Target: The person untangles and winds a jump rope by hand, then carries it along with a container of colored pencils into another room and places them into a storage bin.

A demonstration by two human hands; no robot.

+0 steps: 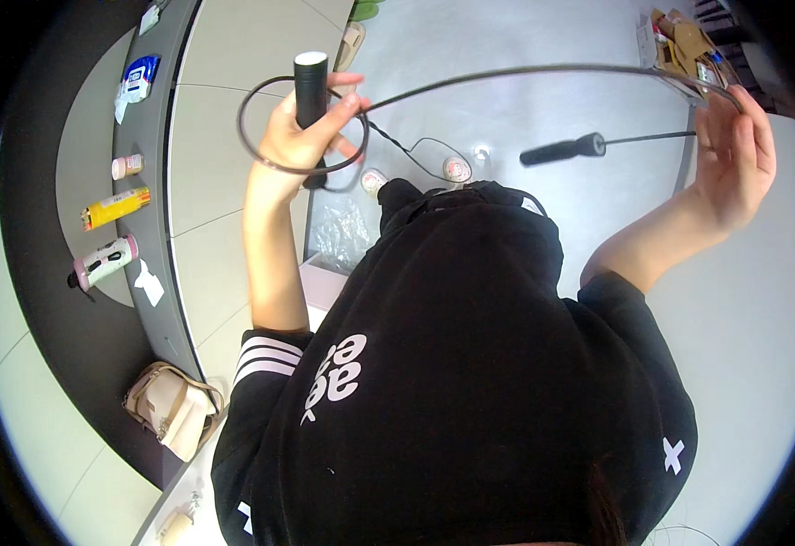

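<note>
My left hand (305,133) is wrapped around a black jump rope handle (311,89) with a white end cap, held upright. A loop of the dark rope (540,69) circles this hand and wrist. From there the rope arches across to my right hand (735,157), which is raised at the right and holds it between thumb and fingers. The second black handle (562,149) dangles in the air to the left of my right hand, on a short length of the rope. A thinner twisted stretch of cord (397,141) loops below my left hand, in front of my shoes.
On the grey ledge at left are a wipes pack (139,78), a small jar (127,166), a yellow pencil tube (116,208), a pink-and-white bottle (105,261) and a beige handbag (172,409). A cardboard box (687,44) stands far right. Clear plastic wrap (341,235) lies beside my legs.
</note>
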